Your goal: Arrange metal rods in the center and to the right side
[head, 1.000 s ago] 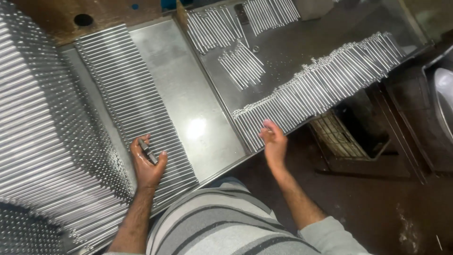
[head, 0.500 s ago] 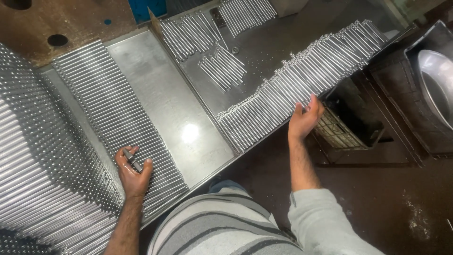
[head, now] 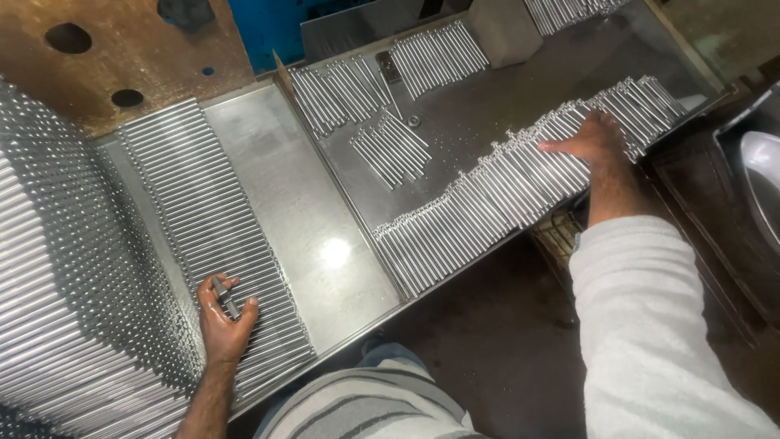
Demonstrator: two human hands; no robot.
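My left hand [head: 223, 321] rests on a neat row of long metal rods [head: 207, 236] laid side by side on a steel tray [head: 313, 244], and a small dark tool [head: 226, 298] is pinched between its fingers. My right hand [head: 589, 140] lies flat, fingers spread, on a long band of shorter metal rods [head: 487, 195] that runs along the front edge of the steel table [head: 487, 122]. It touches the rods near the band's right end and holds nothing.
A tall stack of stacked rods [head: 65, 268] fills the left. Smaller rod bundles [head: 390, 150] lie further back on the table. A rusty plate with holes [head: 106, 57] is at the back left, a metal bin [head: 760, 179] at the right, dark floor below.
My right hand has moved to the right along the band of short rods, from its left end to its right end. My left hand has stayed on the long rods with the tool.
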